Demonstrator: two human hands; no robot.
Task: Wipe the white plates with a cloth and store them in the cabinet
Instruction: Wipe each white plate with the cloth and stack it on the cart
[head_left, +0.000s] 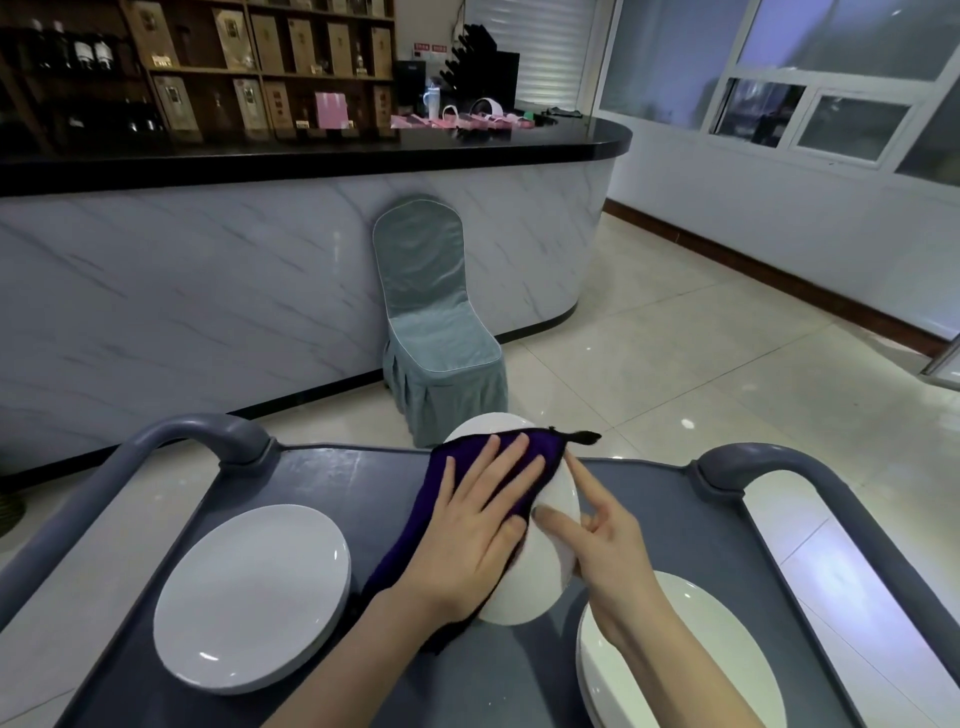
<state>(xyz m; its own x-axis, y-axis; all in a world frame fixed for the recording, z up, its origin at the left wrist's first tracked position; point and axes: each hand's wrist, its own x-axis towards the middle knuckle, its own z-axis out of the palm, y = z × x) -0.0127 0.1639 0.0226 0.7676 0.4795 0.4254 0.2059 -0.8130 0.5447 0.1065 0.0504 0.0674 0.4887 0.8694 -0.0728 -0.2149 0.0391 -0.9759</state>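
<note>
1. Left hand lies flat with straight fingers, pressing the purple cloth onto the face of the tilted white plate. I guess a flat palm covers more per swipe.
2. Right hand grips that plate's rim, thumb in front and index along the edge, propping it above the grey cart so it doesn't skid.
3. A single plate sits on the cart's left and a plate stack on its right. No cabinet in sight.

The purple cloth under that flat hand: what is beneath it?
A tilted white plate, held at its rim by the right hand. The left hand presses the purple cloth onto it, so the plate's covered face cannot be seen.
</note>
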